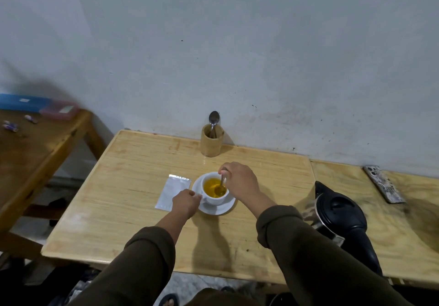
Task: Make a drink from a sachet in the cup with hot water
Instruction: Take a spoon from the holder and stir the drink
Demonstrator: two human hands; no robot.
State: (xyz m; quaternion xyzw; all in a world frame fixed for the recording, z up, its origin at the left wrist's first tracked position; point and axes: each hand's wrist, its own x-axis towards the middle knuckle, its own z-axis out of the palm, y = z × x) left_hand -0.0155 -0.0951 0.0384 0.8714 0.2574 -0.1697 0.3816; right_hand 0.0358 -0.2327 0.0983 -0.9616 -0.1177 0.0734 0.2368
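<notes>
**Stirring the drink, cup steadied**

Centre of the frame, slightly low: white cup (215,190) on its saucer (215,207), standing on the pale wooden table (133,187). Filled with yellow-orange liquid, so water and powder judged already in.

Right hand (238,181) arched over the cup's upper right rim, fingertips pinched on the handle of a spoon (221,185) whose bowl dips into the liquid. Held high and from above, likely to keep knuckles off the hot rim and leave the spoon room to circle.

Left hand (186,202) at the cup's left side, fingers closed at the handle; whether truly gripping it or only pressing against it, cannot tell at this size. Placed there, by judgement, to stop cup and saucer sliding or turning under the stirring.

Sachet (172,192) flat on the table just left of the saucer, partly under the left hand, top edge ragged and seemingly torn; set aside within reach yet out of the spoon's way.

Kettle (342,213) at the right, lower than the cup, well apart from it, lid down; parked clear of the right elbow. Holder (212,143) with a spare spoon against the wall, above the cup. Phone (383,183) at far right, unrelated.

Task judged near its end: only mixing left. Risk: slopping over the rim onto the saucer if stirred hard.
</notes>
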